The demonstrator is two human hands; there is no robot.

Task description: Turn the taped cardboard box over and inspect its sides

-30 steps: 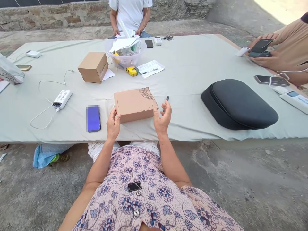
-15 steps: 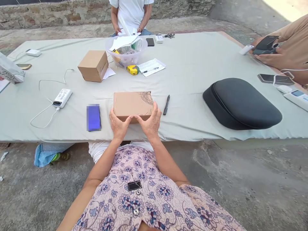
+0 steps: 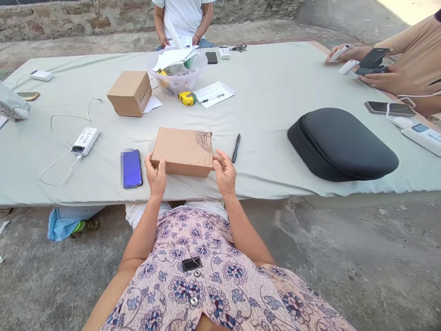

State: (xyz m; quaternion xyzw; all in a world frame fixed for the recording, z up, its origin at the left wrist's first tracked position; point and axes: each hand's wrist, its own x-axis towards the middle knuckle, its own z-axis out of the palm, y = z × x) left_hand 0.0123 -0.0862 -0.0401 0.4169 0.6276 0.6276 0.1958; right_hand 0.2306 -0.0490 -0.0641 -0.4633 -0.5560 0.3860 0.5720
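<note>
A brown cardboard box (image 3: 182, 147) sits in front of me near the table's edge, with black scribbled curves on the far right corner of its top. My left hand (image 3: 156, 178) grips its near left corner, thumb on the front face and fingers along the left side. At the box's right end, my right hand (image 3: 225, 174) has its thumb and curled fingertips against the side, loosely. A black pen (image 3: 236, 148) lies just beyond my right hand. To the left of my left hand is a phone (image 3: 132, 169) with a blurred blue screen.
A second cardboard box (image 3: 129, 93), a filled plastic basin (image 3: 177, 82), a yellow tape measure (image 3: 187, 98) and a written sheet (image 3: 220, 92) stand farther back. A black cushion-like object (image 3: 344, 145) is at right. White power bank (image 3: 85, 141) lies left. Two other people sit around the table.
My hands have moved from the box's front face to its two ends, thumbs now apart. The box is turned slightly. At right, another person's hand has reached a white cylinder on the table.
</note>
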